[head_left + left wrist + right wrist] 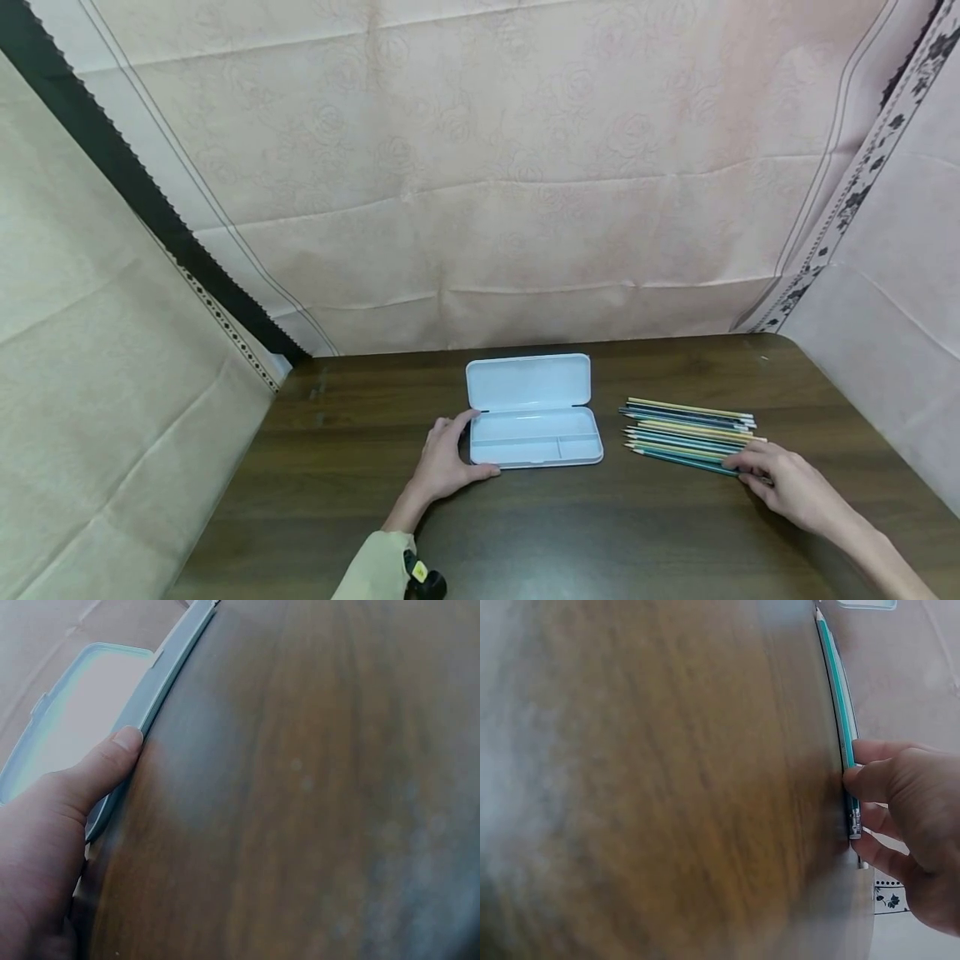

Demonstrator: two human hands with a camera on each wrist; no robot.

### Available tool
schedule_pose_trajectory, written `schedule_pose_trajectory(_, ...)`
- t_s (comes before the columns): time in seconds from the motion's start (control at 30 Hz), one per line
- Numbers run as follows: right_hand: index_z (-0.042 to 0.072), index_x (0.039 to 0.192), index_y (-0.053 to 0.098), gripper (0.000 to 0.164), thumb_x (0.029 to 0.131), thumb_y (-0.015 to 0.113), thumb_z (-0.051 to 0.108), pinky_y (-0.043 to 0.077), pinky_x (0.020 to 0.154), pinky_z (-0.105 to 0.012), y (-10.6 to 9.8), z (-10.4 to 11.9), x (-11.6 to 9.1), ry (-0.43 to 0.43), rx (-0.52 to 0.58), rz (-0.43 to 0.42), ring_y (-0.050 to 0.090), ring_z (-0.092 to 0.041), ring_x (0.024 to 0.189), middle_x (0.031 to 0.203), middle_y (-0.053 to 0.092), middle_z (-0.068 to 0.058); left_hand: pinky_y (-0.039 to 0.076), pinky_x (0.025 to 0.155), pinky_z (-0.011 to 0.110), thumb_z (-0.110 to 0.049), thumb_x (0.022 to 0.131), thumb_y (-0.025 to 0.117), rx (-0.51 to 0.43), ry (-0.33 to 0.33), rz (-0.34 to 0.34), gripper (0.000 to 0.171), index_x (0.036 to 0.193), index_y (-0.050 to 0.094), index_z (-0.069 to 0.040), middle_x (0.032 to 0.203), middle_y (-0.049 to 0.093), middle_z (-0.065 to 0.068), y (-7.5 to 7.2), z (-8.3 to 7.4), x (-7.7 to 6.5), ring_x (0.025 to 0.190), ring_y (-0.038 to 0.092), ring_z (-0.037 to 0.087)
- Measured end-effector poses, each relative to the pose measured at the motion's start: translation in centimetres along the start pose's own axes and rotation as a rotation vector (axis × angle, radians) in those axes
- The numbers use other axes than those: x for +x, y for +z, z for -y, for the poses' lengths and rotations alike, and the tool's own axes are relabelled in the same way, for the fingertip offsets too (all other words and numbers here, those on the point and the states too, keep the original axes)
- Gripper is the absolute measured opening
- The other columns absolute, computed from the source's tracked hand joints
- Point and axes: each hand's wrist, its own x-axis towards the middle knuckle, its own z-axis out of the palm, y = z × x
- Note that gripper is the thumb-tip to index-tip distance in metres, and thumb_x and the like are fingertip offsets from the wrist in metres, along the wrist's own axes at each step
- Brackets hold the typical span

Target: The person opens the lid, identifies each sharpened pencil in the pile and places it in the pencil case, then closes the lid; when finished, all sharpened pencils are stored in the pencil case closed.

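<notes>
A light blue pencil case [536, 437] lies on the table with its lid [528, 382] raised at the back; one long and one short compartment show inside, with nothing in them. My left hand [444, 462] grips its left end, thumb along the front edge and a finger at the back corner. To the right lies a row of several pencils [682, 429] in teal, yellow and dark blue, their tips pointing left. With thumb and fingers, my right hand [780, 483] pinches the nearest teal pencil [842, 712] close to its eraser end.
The brown wooden table [315, 500] carries the case and the pencils. A pale patterned cloth [525, 208] hangs behind it, with more cloth on the left and right sides. A black strap-like device [426, 581] sits at my left wrist.
</notes>
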Motion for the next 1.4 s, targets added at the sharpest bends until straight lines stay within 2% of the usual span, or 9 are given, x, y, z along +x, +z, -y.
schedule_pose_trajectory(0.4, 0.018, 0.091, 0.073, 0.051, 0.057, 0.084, -0.018, 0.04, 0.064, -0.014, 0.2, 0.2, 0.3, -0.014, 0.014, -0.019, 0.056, -0.003, 0.076, 0.091, 0.062, 0.005, 0.042, 0.086, 0.044, -0.057, 0.07, 0.086, 0.007, 0.0, -0.003, 0.094, 0.147, 0.047, -0.018, 0.12, 0.052, 0.007, -0.3, -0.2, 0.0, 0.107, 0.044, 0.024)
schedule_pose_trajectory(0.67, 0.017, 0.092, 0.072, 0.05, 0.059, 0.082, -0.018, 0.037, 0.062, -0.014, 0.2, 0.7, 1.4, -0.034, 0.026, -0.028, 0.051, 0.0, 0.074, 0.088, 0.058, 0.009, 0.042, 0.086, 0.044, -0.056, 0.07, 0.087, 0.01, -0.002, -0.009, 0.094, 0.147, 0.048, -0.018, 0.12, 0.052, 0.008, -0.4, -0.3, 0.1, 0.107, 0.044, 0.024)
schedule_pose_trajectory(0.87, 0.017, 0.092, 0.072, 0.048, 0.059, 0.082, -0.017, 0.039, 0.065, -0.014, 0.6, 1.0, 2.4, -0.047, 0.035, -0.041, 0.054, -0.002, 0.076, 0.09, 0.061, 0.008, 0.042, 0.086, 0.044, -0.058, 0.07, 0.086, 0.011, 0.002, -0.013, 0.095, 0.146, 0.048, -0.018, 0.12, 0.053, 0.007, -0.4, -0.1, 0.0, 0.106, 0.044, 0.023)
schedule_pose_trajectory(1.1, 0.015, 0.094, 0.073, 0.047, 0.061, 0.082, -0.017, 0.04, 0.065, -0.014, 0.9, 1.5, 3.6, -0.046, 0.049, -0.009, 0.054, -0.003, 0.075, 0.091, 0.061, 0.008, 0.042, 0.085, 0.043, -0.058, 0.069, 0.087, 0.006, -0.001, -0.011, 0.095, 0.146, 0.048, -0.018, 0.118, 0.052, 0.007, -0.3, -0.1, -0.1, 0.105, 0.044, 0.023)
schedule_pose_trajectory(1.23, 0.014, 0.095, 0.074, 0.046, 0.062, 0.08, -0.017, 0.043, 0.064, -0.018, 1.1, 1.9, 4.4, -0.053, 0.052, -0.008, 0.057, -0.005, 0.077, 0.093, 0.063, 0.006, 0.041, 0.085, 0.044, -0.058, 0.069, 0.086, 0.009, 0.0, -0.005, 0.096, 0.147, 0.048, -0.017, 0.119, 0.053, 0.008, -0.2, -0.2, -0.1, 0.106, 0.044, 0.023)
schedule_pose_trajectory(1.4, 0.015, 0.095, 0.073, 0.043, 0.065, 0.079, -0.015, 0.046, 0.06, -0.025, 1.6, 2.5, 5.3, -0.056, 0.053, -0.007, 0.053, -0.003, 0.076, 0.092, 0.061, 0.007, 0.041, 0.085, 0.044, -0.059, 0.069, 0.086, 0.009, 0.007, -0.005, 0.096, 0.147, 0.048, -0.017, 0.119, 0.054, 0.008, -0.1, -0.2, 0.0, 0.105, 0.044, 0.023)
